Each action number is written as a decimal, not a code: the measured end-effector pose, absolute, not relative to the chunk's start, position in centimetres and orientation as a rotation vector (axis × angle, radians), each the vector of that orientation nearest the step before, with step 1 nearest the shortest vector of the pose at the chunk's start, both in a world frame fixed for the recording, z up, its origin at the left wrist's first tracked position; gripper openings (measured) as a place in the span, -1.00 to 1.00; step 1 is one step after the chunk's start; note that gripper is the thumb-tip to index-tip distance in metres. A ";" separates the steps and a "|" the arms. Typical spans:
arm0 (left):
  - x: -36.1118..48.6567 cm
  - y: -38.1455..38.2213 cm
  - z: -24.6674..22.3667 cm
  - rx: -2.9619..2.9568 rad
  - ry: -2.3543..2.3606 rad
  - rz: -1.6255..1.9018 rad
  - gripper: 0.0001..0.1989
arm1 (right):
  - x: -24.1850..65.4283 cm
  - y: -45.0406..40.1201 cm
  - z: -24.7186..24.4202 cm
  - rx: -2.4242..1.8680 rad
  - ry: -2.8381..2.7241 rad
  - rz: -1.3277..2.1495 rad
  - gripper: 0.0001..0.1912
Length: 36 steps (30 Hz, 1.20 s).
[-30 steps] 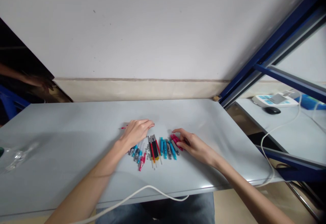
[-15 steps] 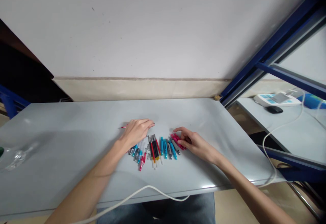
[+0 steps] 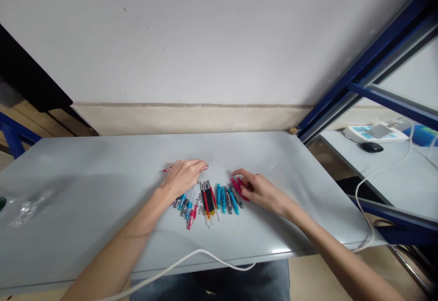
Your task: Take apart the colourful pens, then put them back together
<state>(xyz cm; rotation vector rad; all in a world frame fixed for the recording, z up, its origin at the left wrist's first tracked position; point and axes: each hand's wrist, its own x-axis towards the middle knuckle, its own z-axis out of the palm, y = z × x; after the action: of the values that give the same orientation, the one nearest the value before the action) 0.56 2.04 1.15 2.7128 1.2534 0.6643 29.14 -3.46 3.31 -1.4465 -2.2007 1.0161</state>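
Left hand (image 3: 185, 175): fingers bent over the bench (image 3: 102, 178); their undersides are hidden, so any grip cannot be told. Clear pen parts (image 3: 186, 205) lie just below these fingers, with refills (image 3: 208, 200) to their lower right. Right hand (image 3: 260, 192): thumb and forefinger stand apart, pink barrels (image 3: 237, 186) between them. Blue and grey barrels (image 3: 227, 199) lie just left of the right thumb.

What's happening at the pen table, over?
Left hand beside clear pen barrels, its grip hidden. Right hand at pink pen barrels, grip unclear. Pen refills lie between. White cable in the foreground, clear of refills.
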 end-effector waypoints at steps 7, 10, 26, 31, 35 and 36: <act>0.6 1.9 1.4 2.697 1.271 0.652 -0.72 | 29.3 -2.3 3.7 -1.345 -2.189 1.090 -0.75; 0.6 1.9 1.6 2.685 1.276 0.636 -0.72 | 29.5 -1.7 3.3 -1.352 -2.164 1.054 -0.74; 0.6 1.9 1.6 2.704 1.302 0.578 -0.74 | 24.5 5.2 4.0 -1.104 -1.555 1.051 -0.77; 0.6 1.9 1.6 2.711 1.295 0.573 -0.75 | 24.1 4.5 2.5 -1.145 -1.515 1.002 -0.81; 0.6 1.8 1.7 2.704 1.304 0.556 -0.76 | 24.7 4.1 1.8 -1.175 -1.522 0.985 -0.84; 0.6 1.8 1.7 2.701 1.309 0.554 -0.76 | 24.7 4.1 1.7 -1.175 -1.533 0.982 -0.85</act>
<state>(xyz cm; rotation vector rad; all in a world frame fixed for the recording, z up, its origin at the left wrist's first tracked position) 0.64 1.83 1.71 2.7006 1.3089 0.5535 24.66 4.13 1.65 -1.1751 -1.5330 0.9823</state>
